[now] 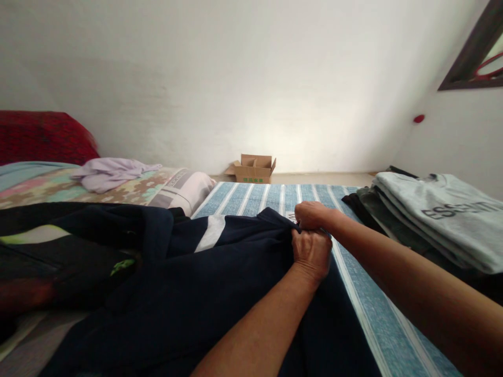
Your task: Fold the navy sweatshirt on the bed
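A dark navy garment [239, 277] with a white band on it lies spread across the blue striped bedding [365, 293] in front of me. My left hand [313, 252] is closed on its bunched edge. Right beside it, slightly farther away, my right hand [311, 214] grips the same edge, its fingers wrapped tightly. The cloth between the two fists is gathered into folds, and my hands hide part of it. A bit of white with dark lettering peeks out behind the right hand.
A stack of folded clothes [444, 209], a grey printed shirt on top, sits at the right. More dark clothing [86, 251] lies at the left. Beyond are a lilac cloth [110, 173], a patterned bed cover [133, 196], red fabric [43, 137] and an opened cardboard box [253, 170] by the wall.
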### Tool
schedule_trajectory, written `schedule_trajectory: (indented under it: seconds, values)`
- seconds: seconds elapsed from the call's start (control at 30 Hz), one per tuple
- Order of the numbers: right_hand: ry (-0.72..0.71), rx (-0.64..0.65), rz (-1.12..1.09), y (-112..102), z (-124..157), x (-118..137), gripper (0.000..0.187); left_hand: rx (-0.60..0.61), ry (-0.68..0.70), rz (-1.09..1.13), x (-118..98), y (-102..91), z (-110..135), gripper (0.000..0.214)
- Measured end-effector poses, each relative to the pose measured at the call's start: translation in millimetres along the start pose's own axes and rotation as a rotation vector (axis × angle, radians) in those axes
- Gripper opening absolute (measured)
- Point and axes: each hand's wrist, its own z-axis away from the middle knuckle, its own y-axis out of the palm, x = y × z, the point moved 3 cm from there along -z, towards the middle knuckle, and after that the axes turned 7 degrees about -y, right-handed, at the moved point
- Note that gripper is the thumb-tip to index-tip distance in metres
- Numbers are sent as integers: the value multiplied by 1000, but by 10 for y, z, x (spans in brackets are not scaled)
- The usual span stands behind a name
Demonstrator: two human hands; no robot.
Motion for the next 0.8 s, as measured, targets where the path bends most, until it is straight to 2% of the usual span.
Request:
schedule_trajectory:
  seconds: [0.23,0.37,0.43,0.53,0.6,0.73,0.8]
  values:
    - [-40,11,-273,25,-69,-112,11,-52,1,22,-7,-15,-10,24]
    - [-19,-79,-558,68,-31,-316,8,-63,-76,70,56,-36,-49,25]
    - [9,-156,-694,123,40,-429,17,-50,-156,116,118,-54,-88,24]
    - [42,-269,-848,240,208,-546,51,-20,-268,194,217,-79,-151,21]
    - [37,-329,-1020,321,331,-571,61,6,-312,240,269,-83,-187,20]
    - [-77,-318,-1452,443,486,-524,50,44,-338,310,334,-68,-240,21]
    - [-115,-297,-1511,475,498,-505,46,47,-317,345,353,-53,-267,24]
